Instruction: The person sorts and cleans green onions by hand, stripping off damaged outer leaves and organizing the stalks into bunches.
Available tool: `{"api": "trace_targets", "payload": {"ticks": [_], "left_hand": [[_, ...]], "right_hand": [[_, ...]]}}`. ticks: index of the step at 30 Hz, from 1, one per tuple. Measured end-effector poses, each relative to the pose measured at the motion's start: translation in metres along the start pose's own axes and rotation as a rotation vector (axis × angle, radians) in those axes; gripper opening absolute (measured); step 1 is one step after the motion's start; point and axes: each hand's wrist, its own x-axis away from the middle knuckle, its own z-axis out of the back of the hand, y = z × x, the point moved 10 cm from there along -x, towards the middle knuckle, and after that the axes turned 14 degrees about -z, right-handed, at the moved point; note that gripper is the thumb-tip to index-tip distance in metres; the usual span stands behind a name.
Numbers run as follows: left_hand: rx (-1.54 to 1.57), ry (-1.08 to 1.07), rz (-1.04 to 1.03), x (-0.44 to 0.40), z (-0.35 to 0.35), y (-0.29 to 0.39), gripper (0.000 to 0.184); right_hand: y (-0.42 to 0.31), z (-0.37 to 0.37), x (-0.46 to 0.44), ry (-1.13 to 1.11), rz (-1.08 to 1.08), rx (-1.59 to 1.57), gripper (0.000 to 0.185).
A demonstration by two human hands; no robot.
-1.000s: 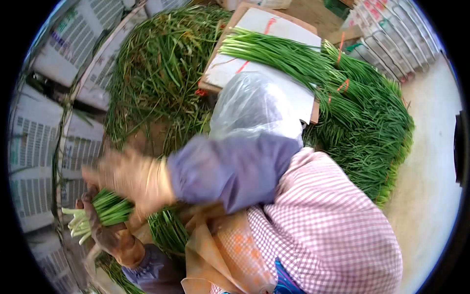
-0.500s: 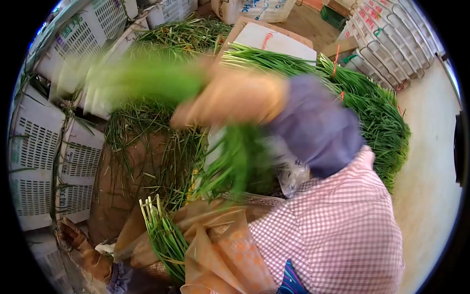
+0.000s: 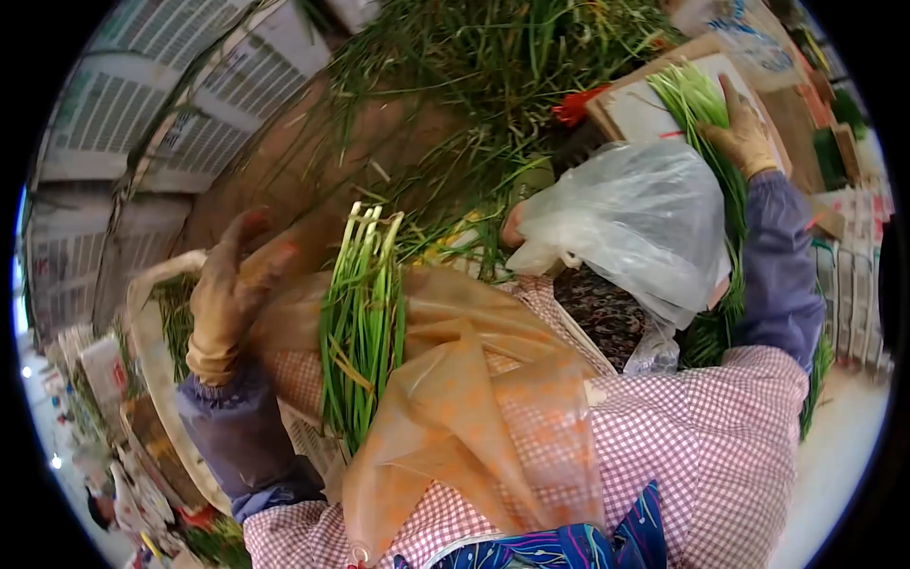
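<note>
My right hand [image 3: 742, 133], in a tan glove, lies against a bunch of garlic chives [image 3: 687, 95] on a white board [image 3: 725, 71]. Its thumb reaches onto the stalks while the other fingers stretch out beside them. On the left, my left hand [image 3: 232, 299], also gloved, is raised with fingers apart and nothing in it. Near it, a smaller bundle of green stalks [image 3: 362, 322] with pale ends rests on the translucent orange-patterned apron [image 3: 464, 398] over my lap. A clear plastic bag [image 3: 630, 209] bulges between my lap and the board.
Loose green leaves and trimmings [image 3: 512, 66] cover the floor ahead. White slatted crates [image 3: 237, 95] line the left side, and more crates [image 3: 858, 275] stand at the right. A red item [image 3: 576, 106] lies by the board's corner.
My right hand has swung from the middle, where it carried blurred greens, over to the board at right. My left hand has come up from the lower left. The view has shifted.
</note>
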Motion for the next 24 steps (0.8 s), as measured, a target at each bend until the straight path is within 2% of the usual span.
{"api": "trace_targets", "payload": {"ticks": [1,2,3,4,5,6,8,9,10,11,12,13,14,16,17,18,19,20,22,23,24], "left_hand": [[-0.129,-0.151,-0.001,0.004,-0.011,0.003,0.06],[-0.138,-0.156,0.016,0.008,-0.016,0.001,0.06],[-0.15,-0.227,-0.012,0.011,-0.029,0.002,0.063],[-0.159,-0.301,-0.044,0.013,-0.041,0.005,0.068],[-0.311,-0.344,-0.091,0.014,-0.047,0.009,0.073],[-0.311,-0.348,-0.092,0.014,-0.052,0.012,0.073],[-0.076,-0.407,-0.034,0.016,-0.069,0.018,0.066],[-0.047,-0.448,-0.121,0.013,-0.076,0.034,0.065],[-0.049,-0.442,-0.12,0.015,-0.08,0.027,0.065],[-0.041,-0.426,-0.155,0.018,-0.087,0.02,0.064],[-0.033,-0.41,-0.189,0.021,-0.09,0.016,0.063],[0.006,-0.477,-0.13,0.022,-0.091,0.018,0.061],[0.002,-0.468,-0.122,0.023,-0.094,0.009,0.061],[0.428,-0.251,0.081,0.025,-0.092,-0.016,0.061],[0.948,-0.131,0.289,0.035,-0.099,-0.014,0.061],[0.941,-0.118,0.286,0.042,-0.095,-0.012,0.061],[1.12,-0.117,0.294,0.048,-0.096,-0.004,0.06],[1.298,-0.121,0.298,0.052,-0.095,0.006,0.06],[1.213,-0.149,0.267,0.056,-0.089,0.02,0.056],[1.348,-0.033,0.305,0.057,-0.091,0.025,0.053],[1.481,0.088,0.345,0.058,-0.092,0.026,0.051]], "right_hand": [[-0.039,0.028,0.019,0.097,0.251,-0.463,0.072],[-0.083,0.049,0.048,0.055,0.428,-0.893,0.06],[-0.137,0.059,0.086,-0.369,0.446,-1.169,0.053],[-0.184,0.065,0.134,-0.699,0.503,-1.216,0.051],[-0.222,0.046,0.174,-1.018,0.49,-1.131,0.044],[-0.253,0.037,0.217,-1.268,0.51,-1.072,0.045],[-0.293,-0.017,0.272,-1.475,0.36,-0.88,0.045],[-0.311,-0.045,0.291,-1.612,0.231,-0.894,0.044],[-0.324,-0.069,0.308,-1.745,0.1,-0.903,0.043],[-0.336,-0.083,0.319,-1.746,0.106,-0.898,0.043],[-0.353,-0.085,0.334,-1.929,0.034,-1.15,0.04],[-0.368,-0.073,0.341,-2.098,-0.045,-1.409,0.037],[-0.376,-0.07,0.347,-2.104,-0.031,-1.402,0.037],[-0.386,-0.028,0.319,-1.753,0.11,-1.755,0.023],[-0.384,0.0,0.314,-1.74,0.146,-1.888,0.02],[-0.377,0.04,0.305,-1.719,0.182,-2.024,0.017],[-0.365,0.065,0.3,-1.59,0.449,-1.815,0.017],[-0.363,0.074,0.292,-1.587,0.462,-1.82,0.017],[-0.368,0.076,0.298,-1.572,0.636,-1.458,0.018],[-0.364,0.074,0.288,-1.459,0.57,-1.438,0.018],[-0.362,0.073,0.289,-1.459,0.57,-1.439,0.018]]}}
